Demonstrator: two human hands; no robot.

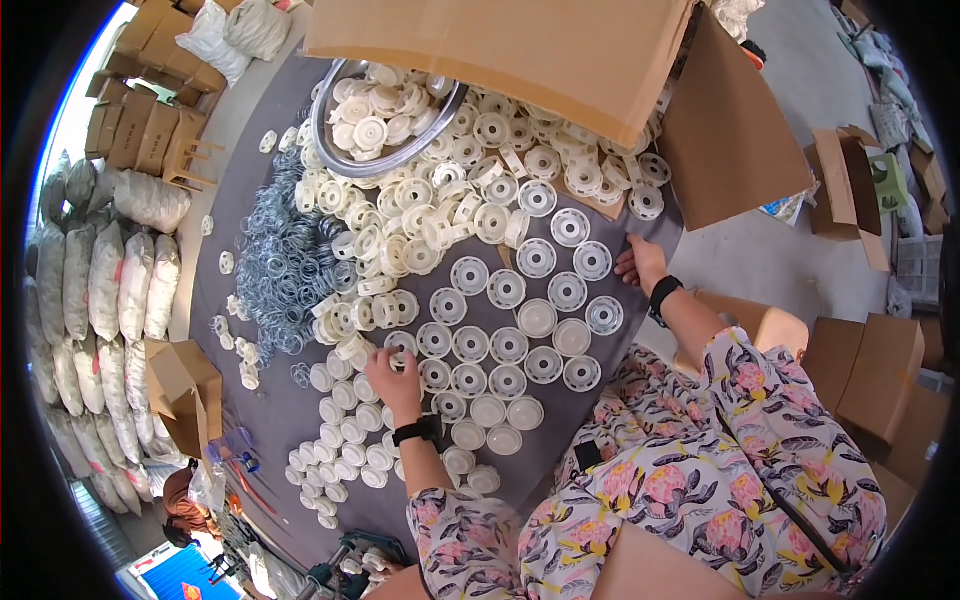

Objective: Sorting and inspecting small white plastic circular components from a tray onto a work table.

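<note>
My left hand [393, 382] is among the white parts at the middle of the table, its fingers closed on the edge of a round white plastic part [401, 342]. To the right, my right hand [643, 263] hovers by the table's edge with fingers slightly apart and nothing visible in it. Between the hands, wheel-like white discs [507, 289] with ringed centres lie flat in loose rows. Several smooth-topped white discs [488, 411] sit closer to me. Small white caps [353, 453] are grouped left of my left forearm.
A heap of metal springs [285, 250] lies on the grey tabletop [560, 440], left of piled white parts [405, 225]. Behind are a metal bowl [320, 125] of parts and a large cardboard box [500, 45]. Stacked sacks [105, 265] stand at left, cartons [865, 375] at right.
</note>
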